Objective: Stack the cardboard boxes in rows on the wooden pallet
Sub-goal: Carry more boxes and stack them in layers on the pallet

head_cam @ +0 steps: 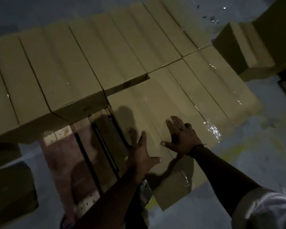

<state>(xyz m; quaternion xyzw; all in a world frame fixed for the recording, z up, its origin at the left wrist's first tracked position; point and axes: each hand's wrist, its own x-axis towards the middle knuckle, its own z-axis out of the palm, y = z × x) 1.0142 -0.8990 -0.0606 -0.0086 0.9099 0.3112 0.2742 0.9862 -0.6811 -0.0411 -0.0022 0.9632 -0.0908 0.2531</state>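
**A:** How far along is the stacking?

**B:** Well on, I'd judge. The back row of boxes (73, 63) runs from nine to one o'clock, packed edge to edge. The wooden pallet (64, 132) shows bare slats at seven o'clock, so that corner is left to fill.

**A:** And the box being placed?

**B:** The near box (155, 103) lies at centre, beside a lower row toward three o'clock. Both grips are released: the left grip (139, 146) and right grip (180, 138) press flat on its top with fingers spread.

**A:** Materials?

**B:** Matte brown cardboard in sharp-edged oblongs, pale rough wood, and a glossy tape strip (211, 129) glinting.
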